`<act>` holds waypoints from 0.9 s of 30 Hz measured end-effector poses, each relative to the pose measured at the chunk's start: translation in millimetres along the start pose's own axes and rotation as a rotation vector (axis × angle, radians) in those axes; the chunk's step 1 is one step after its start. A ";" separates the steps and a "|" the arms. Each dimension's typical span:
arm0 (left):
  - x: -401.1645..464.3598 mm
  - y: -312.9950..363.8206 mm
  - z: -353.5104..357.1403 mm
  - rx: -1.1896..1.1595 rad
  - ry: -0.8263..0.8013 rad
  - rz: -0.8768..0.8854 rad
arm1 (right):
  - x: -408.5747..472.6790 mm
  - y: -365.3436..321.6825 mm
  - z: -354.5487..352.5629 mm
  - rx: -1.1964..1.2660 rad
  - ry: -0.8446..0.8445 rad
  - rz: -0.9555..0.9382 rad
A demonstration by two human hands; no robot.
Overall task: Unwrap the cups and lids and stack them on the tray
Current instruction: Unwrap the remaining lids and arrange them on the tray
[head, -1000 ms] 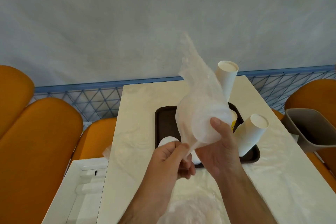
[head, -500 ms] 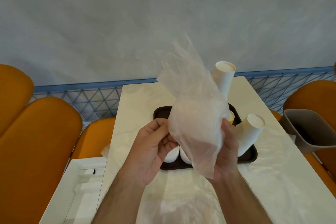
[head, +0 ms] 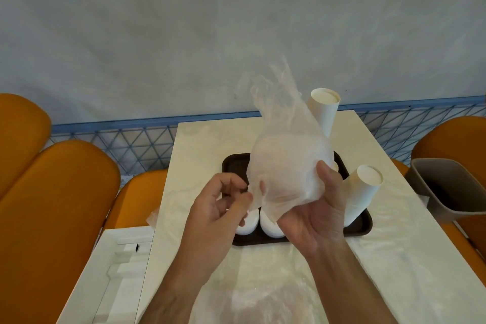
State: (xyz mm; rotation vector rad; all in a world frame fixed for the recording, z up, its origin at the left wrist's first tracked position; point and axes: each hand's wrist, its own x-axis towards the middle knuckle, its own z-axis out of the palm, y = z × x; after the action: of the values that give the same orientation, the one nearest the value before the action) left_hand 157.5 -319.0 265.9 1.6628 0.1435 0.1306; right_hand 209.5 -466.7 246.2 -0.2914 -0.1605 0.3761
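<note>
Your right hand (head: 313,208) is raised over the dark brown tray (head: 232,166), palm up, fingers and thumb curled round a translucent plastic wrapper (head: 286,166) that bulges with something white inside — what exactly is in it you cannot tell through the film. The twisted top of the wrapper sticks up toward the wall. Your left hand (head: 218,208) sits just beside it, thumb and fingertips pinching the loose lower-left edge of the plastic, the other fingers loosely curled.

On the tray two stacks of white paper cups (head: 363,192) stand bottom-up and tilted: one at the right side, a taller one at the far side, partly hidden behind the wrapper. Two stacks of white lids (head: 268,223) lie at the tray's near edge, partly behind your hands.

The tray rests on a pale marble-patterned table (head: 194,144). More crumpled plastic film (head: 252,302) lies on the table's near edge — between your forearms. A grey bin (head: 447,187) stands to the right, orange seats (head: 57,192) to the left.
</note>
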 end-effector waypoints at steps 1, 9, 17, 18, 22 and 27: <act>-2.0 3.4 -1.1 0.029 0.014 0.006 | 0.4 -0.5 2.9 -0.032 0.012 -0.029; -8.0 26.1 10.7 -0.147 -0.172 -0.211 | -5.4 1.4 13.6 -0.422 0.021 -0.030; -8.8 17.7 20.5 -0.307 -0.138 -0.445 | -6.1 2.9 8.1 -0.432 0.116 0.011; -9.0 17.1 20.5 -0.348 -0.151 -0.506 | -6.8 2.0 8.2 -0.449 0.118 0.013; -9.4 15.4 18.2 -0.520 -0.207 -0.605 | -6.6 2.3 9.4 -0.492 0.178 0.003; -7.5 17.9 20.2 -0.546 -0.160 -0.505 | -6.0 4.0 9.3 -0.432 0.148 -0.045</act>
State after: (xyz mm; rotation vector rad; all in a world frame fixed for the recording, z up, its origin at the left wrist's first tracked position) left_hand 153.9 -341.7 281.8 1.0480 0.3661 -0.3212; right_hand 200.7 -463.0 253.2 -0.7384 -0.1009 0.2715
